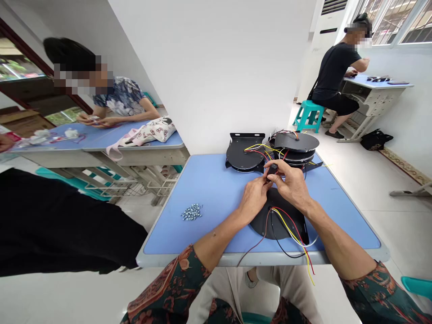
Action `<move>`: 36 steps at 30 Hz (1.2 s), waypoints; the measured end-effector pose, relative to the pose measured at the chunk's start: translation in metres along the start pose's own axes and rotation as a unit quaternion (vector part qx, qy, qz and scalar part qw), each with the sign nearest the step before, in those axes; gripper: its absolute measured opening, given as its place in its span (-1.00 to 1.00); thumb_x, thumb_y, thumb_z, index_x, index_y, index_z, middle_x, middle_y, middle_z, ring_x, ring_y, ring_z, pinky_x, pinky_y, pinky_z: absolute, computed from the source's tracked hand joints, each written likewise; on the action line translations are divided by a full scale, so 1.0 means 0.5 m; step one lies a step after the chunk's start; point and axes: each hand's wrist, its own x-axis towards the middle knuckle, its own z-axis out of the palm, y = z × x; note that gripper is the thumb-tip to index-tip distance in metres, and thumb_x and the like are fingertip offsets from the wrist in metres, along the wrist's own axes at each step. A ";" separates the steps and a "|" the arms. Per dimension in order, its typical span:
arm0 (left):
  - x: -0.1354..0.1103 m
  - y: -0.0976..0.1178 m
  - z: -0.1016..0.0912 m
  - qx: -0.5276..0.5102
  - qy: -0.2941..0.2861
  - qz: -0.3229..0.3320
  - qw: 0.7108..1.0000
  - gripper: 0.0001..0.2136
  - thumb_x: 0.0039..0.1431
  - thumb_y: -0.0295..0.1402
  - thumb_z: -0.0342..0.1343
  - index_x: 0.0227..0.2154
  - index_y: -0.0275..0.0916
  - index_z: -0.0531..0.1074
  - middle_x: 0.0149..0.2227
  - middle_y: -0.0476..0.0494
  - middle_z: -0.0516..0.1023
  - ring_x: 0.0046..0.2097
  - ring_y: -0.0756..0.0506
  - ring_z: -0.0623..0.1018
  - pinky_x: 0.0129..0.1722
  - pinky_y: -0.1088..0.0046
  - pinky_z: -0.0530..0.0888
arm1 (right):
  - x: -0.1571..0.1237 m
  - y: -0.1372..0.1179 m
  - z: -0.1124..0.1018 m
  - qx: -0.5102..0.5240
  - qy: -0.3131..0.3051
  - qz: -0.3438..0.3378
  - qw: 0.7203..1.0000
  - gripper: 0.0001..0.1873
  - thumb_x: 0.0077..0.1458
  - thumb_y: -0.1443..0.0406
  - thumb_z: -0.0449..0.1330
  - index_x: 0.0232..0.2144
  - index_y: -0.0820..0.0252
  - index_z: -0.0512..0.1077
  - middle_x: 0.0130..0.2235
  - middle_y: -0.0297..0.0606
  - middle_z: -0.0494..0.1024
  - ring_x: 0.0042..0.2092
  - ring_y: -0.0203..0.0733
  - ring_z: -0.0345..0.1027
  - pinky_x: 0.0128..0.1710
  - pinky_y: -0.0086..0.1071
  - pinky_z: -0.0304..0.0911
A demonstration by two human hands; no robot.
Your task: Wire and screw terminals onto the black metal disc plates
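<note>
Left hand [252,199] and right hand [289,183], fingers [264,183] curled inward, pinching a small black part [272,169] between the fingertips

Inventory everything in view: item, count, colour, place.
Desk: 1, blue, in front.
Metal plates: several, black, on desk.
Screws: one pile, silver, on desk.
Wires: several, red, yellow and black, from the nearest plate.
Small part: 1, black, between the hands.
Person in black: 1, seated, far desk.
Person in floral top: 1, left desk.
Tote bag: 1, pink and white, left desk.
Left hand and right hand: both on the part.
</note>
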 end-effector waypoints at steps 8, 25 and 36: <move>0.001 -0.004 0.003 0.012 -0.003 0.009 1.000 -0.72 0.41 -0.48 -0.09 -0.15 -0.29 0.56 -0.11 -0.30 0.67 -0.05 -0.24 0.65 -0.07 0.31 0.52 | -0.001 0.000 0.004 0.002 0.006 -0.003 1.000 -0.80 0.19 0.36 0.18 -0.12 0.10 0.48 -0.24 -0.29 0.63 -0.23 -0.18 0.52 -0.25 -0.37 0.40; -0.001 -0.003 0.003 0.009 -0.012 0.003 1.000 -0.72 0.44 -0.44 -0.09 -0.12 -0.30 0.56 -0.06 -0.32 0.66 -0.03 -0.23 0.64 -0.09 0.34 0.50 | -0.002 -0.004 0.004 -0.021 0.001 -0.045 0.999 -0.81 0.16 0.40 0.18 -0.17 0.10 0.47 -0.28 -0.33 0.63 -0.32 -0.23 0.50 -0.32 -0.42 0.36; 0.001 0.002 0.001 0.016 -0.013 -0.003 1.000 -0.72 0.44 -0.45 -0.08 -0.09 -0.31 0.56 -0.06 -0.33 0.67 -0.02 -0.26 0.65 -0.08 0.32 0.51 | -0.002 -0.009 0.002 -0.026 -0.002 -0.051 0.998 -0.85 0.17 0.39 0.17 -0.20 0.11 0.45 -0.28 -0.32 0.62 -0.32 -0.24 0.49 -0.34 -0.44 0.35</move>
